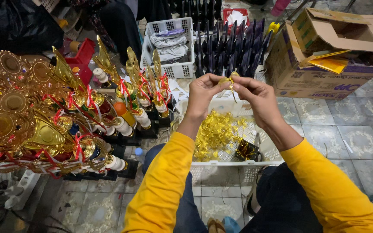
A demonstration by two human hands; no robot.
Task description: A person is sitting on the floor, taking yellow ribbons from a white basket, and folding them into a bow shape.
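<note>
Head view: your left hand (201,92) and right hand (255,97) pinch a gold ribbon (229,82) above the white basket (221,163); it looks light, limp and slippery, so hold near the knot.

Floor: grey patterned tiles (346,129) are spreading out all around you, scuffed and dusty.
Left: gold trophies (44,108) with red ribbons are crowding the floor beside you.
Far centre: a white slatted crate (169,69) is sitting by a row of upright black pieces (229,47).
Far right: an open cardboard box (320,64) is standing on the tiles.
Far left: a black bag (14,21) is slumping.
Light: even light is falling from above you.
</note>
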